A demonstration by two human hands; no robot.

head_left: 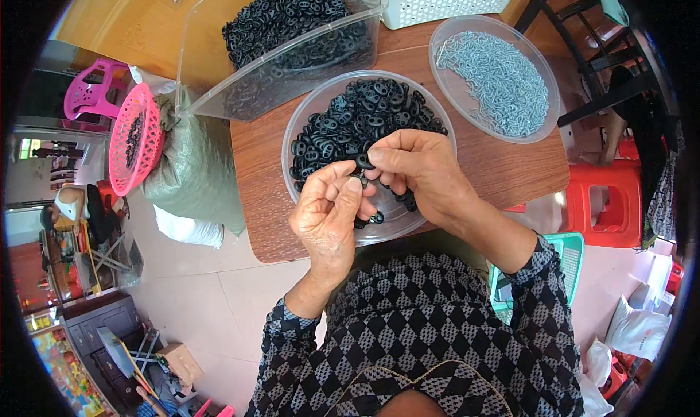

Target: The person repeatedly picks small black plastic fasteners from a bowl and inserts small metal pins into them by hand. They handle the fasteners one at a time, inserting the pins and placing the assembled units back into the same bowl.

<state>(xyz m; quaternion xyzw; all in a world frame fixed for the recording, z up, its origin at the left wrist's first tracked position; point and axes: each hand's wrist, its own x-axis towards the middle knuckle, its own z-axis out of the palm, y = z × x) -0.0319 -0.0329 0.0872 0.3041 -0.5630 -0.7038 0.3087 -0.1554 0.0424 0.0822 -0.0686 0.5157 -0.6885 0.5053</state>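
Note:
Both my hands meet over the near side of a clear round tub (295,114) heaped with black plastic pieces (364,114), oval with two holes. Between thumb and fingers, my right hand (423,172) pinches one black two-holed piece (364,161). My left hand (328,209) is closed just below it, its thumb and forefinger pressed on a small metal piece, mostly covered by the fingertips. A few black pieces lie in the tub beneath my hands. To the right, a clear round tray (545,129) holds a heap of small silvery metal pieces (503,81), thin and short.
A clear rectangular bin (273,89) of black pieces stands at the back left, a white basket (452,5) at the back. A pink basket (146,136) rests by a green sack (193,172) on the left. Right of the wooden table (510,172) stands a red stool (605,205).

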